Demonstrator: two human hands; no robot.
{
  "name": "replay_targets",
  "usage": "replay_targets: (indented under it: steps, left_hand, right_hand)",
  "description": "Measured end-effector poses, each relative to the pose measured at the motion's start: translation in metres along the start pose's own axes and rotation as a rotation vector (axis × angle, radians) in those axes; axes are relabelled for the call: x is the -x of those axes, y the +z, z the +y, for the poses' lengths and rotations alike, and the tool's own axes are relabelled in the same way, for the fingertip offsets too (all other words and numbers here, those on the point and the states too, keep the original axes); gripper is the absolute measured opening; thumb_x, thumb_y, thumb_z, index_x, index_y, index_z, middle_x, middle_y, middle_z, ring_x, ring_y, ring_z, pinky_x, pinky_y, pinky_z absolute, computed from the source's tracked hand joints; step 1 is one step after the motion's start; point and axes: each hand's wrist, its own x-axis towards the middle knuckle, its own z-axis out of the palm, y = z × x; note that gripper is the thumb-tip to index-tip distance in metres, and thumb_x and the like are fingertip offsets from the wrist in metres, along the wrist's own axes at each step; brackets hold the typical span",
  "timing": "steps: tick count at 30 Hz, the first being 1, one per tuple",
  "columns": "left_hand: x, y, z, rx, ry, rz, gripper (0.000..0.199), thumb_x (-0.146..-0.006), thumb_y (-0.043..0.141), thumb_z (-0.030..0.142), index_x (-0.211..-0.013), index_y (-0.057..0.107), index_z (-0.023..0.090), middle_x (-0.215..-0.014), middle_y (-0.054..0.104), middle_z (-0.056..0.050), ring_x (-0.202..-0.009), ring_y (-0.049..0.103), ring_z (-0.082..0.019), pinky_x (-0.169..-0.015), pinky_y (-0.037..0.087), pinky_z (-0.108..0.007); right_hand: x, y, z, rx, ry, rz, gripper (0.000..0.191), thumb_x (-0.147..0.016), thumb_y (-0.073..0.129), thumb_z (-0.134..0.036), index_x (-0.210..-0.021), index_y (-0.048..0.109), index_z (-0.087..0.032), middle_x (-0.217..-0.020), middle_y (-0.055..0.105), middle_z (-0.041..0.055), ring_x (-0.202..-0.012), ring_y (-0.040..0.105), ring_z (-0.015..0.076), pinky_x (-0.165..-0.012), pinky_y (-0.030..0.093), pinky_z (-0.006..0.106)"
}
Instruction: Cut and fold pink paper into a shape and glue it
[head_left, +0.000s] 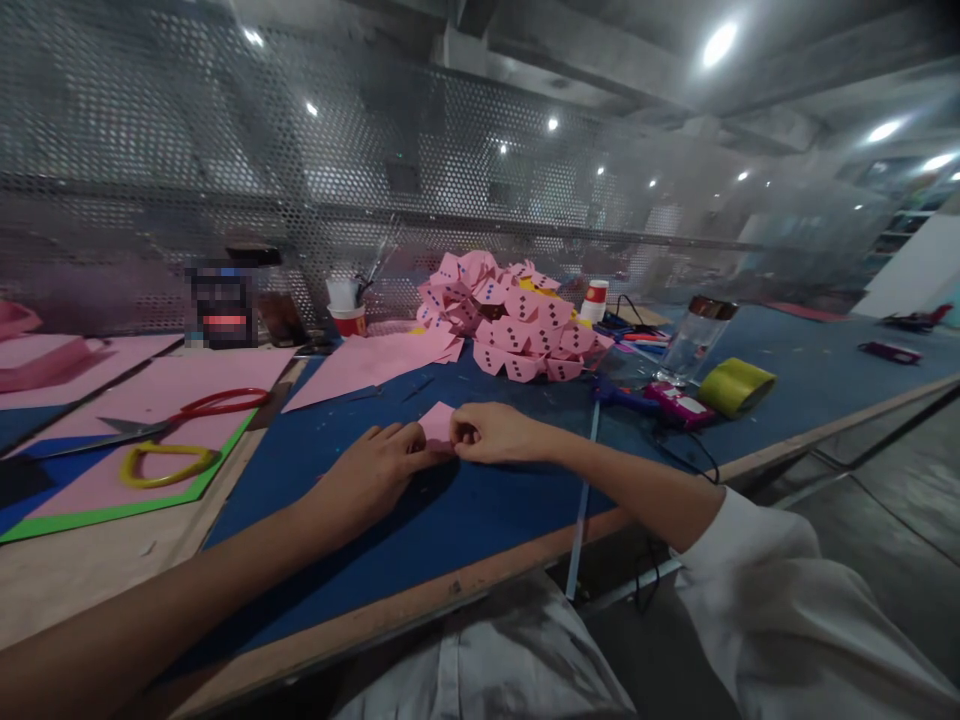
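Observation:
A small piece of pink paper (438,424) lies on the blue tabletop (420,540) between my two hands. My left hand (379,470) rests on the table, its fingers curled and pressed together at the paper's left and lower edge. From the right, my right hand (491,433) pinches the paper's right edge, thumb and forefinger closed. Just beyond them is a heap of folded pink paper pieces with dark dots (525,330). Flat pink sheets (367,362) lie to the left of that heap.
Red-handled scissors (225,402) and yellow-handled scissors (169,466) lie on sheets at left. On the right are a clear jar (694,340), a yellow tape roll (737,388) and a blue glue gun (626,396). Paper cups (348,320) and a perforated metal screen (375,160) stand behind.

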Motion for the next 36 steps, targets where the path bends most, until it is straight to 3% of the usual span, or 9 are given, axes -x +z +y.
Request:
replay_targets:
  steps: [11, 19, 28, 36]
  left_hand:
    - [0.001, -0.003, 0.001, 0.062, -0.012, -0.01, 0.051, -0.097, 0.045, 0.007, -0.135, 0.062, 0.035, -0.103, 0.062, -0.007, -0.087, 0.057, -0.023, -0.077, 0.041, -0.035]
    - [0.003, 0.006, -0.003, 0.112, 0.004, 0.067, 0.052, -0.098, 0.042, 0.007, -0.136, 0.062, 0.038, -0.104, 0.061, -0.006, -0.087, 0.056, -0.022, -0.079, 0.041, -0.034]
    - [0.003, 0.009, -0.006, 0.111, 0.022, 0.078, 0.056, -0.1, 0.037, 0.008, -0.143, 0.054, 0.039, -0.103, 0.06, -0.006, -0.086, 0.056, -0.021, -0.08, 0.043, -0.036]
    - [0.004, 0.01, -0.006, 0.137, 0.021, 0.086, 0.054, -0.1, 0.038, 0.01, -0.14, 0.058, 0.039, -0.104, 0.06, -0.006, -0.087, 0.057, -0.021, -0.08, 0.044, -0.036]
  right_hand:
    - [0.003, -0.006, 0.008, -0.038, 0.029, -0.049, 0.011, -0.077, 0.065, -0.02, -0.087, 0.066, -0.016, -0.086, 0.067, 0.0014, -0.075, 0.057, 0.0135, -0.063, 0.035, 0.022]
    - [0.014, -0.018, 0.008, 0.005, 0.12, -0.055, 0.009, -0.075, 0.063, -0.018, -0.083, 0.066, -0.017, -0.084, 0.068, 0.0014, -0.074, 0.058, 0.0134, -0.061, 0.035, 0.022]
    - [0.029, -0.027, 0.026, 0.012, 0.181, -0.043, 0.009, -0.074, 0.062, -0.018, -0.083, 0.065, -0.017, -0.085, 0.068, 0.0017, -0.075, 0.058, 0.0136, -0.062, 0.036, 0.021]
    - [0.047, -0.043, 0.032, 0.059, 0.257, -0.031, 0.008, -0.075, 0.062, -0.015, -0.082, 0.065, -0.016, -0.084, 0.067, 0.0016, -0.076, 0.059, 0.0139, -0.063, 0.037, 0.022]
